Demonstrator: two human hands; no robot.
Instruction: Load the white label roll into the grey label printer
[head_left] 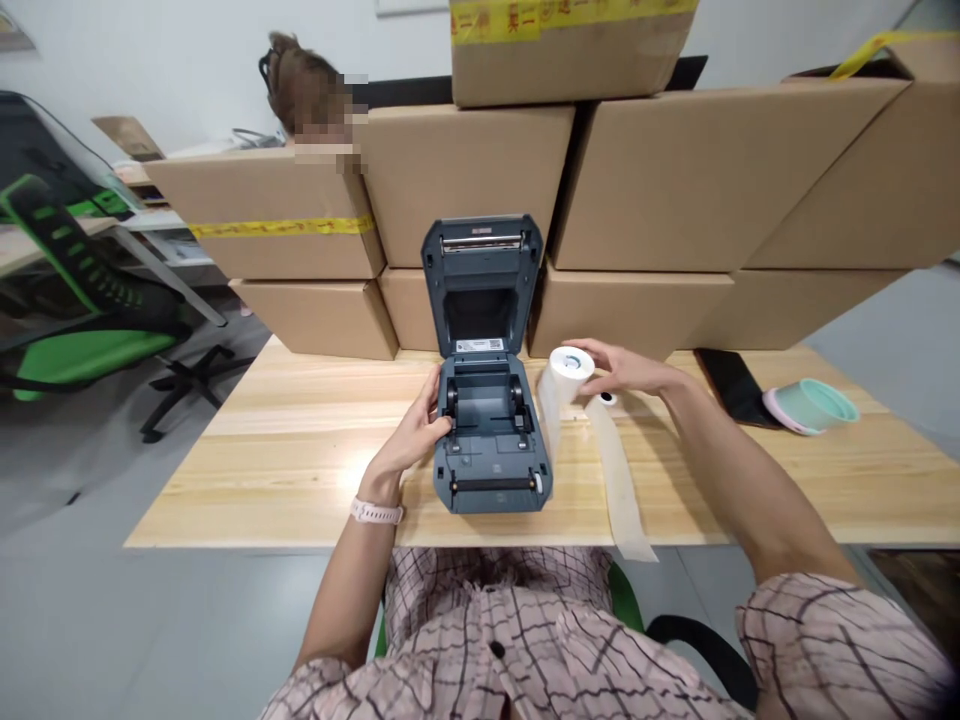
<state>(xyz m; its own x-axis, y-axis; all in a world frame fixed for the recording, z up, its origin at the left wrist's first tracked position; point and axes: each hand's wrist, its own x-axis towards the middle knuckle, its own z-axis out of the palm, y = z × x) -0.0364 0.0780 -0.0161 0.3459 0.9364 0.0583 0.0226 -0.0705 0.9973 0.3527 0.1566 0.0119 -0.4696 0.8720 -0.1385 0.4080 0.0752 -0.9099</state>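
Note:
A dark grey label printer point(493, 440) stands on the wooden table with its lid point(484, 285) raised, its roll bay bare inside. My left hand point(412, 430) grips the printer's left side, the thumb on the rim. To the right of the printer, my right hand point(619, 368) has its fingers and thumb around a white label roll point(570, 362). A loose strip from that roll hangs down along the printer's side. Below my right hand lies a second, nearly used-up roll point(606, 398); its unrolled strip point(621, 480) runs over the table's front edge.
Stacked cardboard boxes point(465, 160) wall off the table's point(285, 430) back edge. A black phone point(735, 385) and a mint-and-pink cup point(814, 405) lie at the right. Behind the boxes is another person's head point(307, 85). A green chair point(94, 350) stands at the left.

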